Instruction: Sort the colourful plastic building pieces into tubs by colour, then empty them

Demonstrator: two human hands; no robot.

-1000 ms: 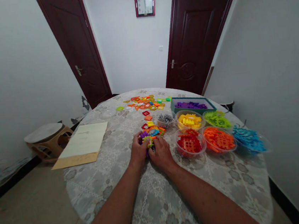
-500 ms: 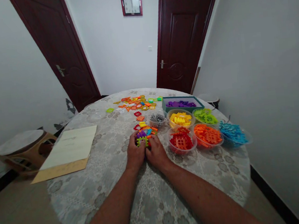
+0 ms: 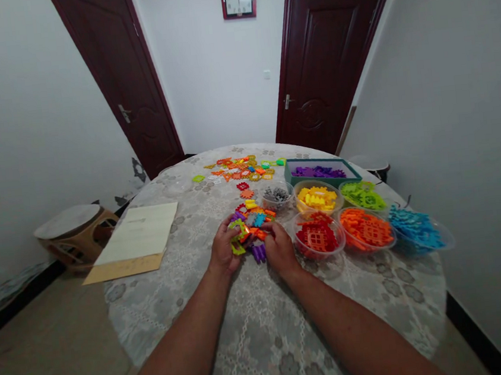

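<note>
My left hand [image 3: 225, 247] is closed around lime-green toothed plastic building pieces [image 3: 238, 236], with orange showing beside them. My right hand [image 3: 281, 250] is curled, its thumb side against a purple building piece [image 3: 258, 253] that appears gripped at its edge. Between the hands lies a pile of loose building pieces: orange ones [image 3: 259, 233], a blue gear-shaped one [image 3: 260, 219] and a grey one beside it. How the pieces at my fingertips join is too small to tell.
Right of my hands stand clear bowls of red [image 3: 318, 237], orange [image 3: 366, 229], blue [image 3: 418, 229], yellow [image 3: 318, 198], green [image 3: 363, 195] and grey [image 3: 277, 195] pieces. A box [image 3: 320, 172] holds purple ones. Mixed pieces [image 3: 242, 169] lie farther back; paper [image 3: 136, 232] lies left.
My hands have moved apart from their close grip on one cluster. The purple piece now shows lower, by my right hand, while the green stays in my left. The view has shifted left.
</note>
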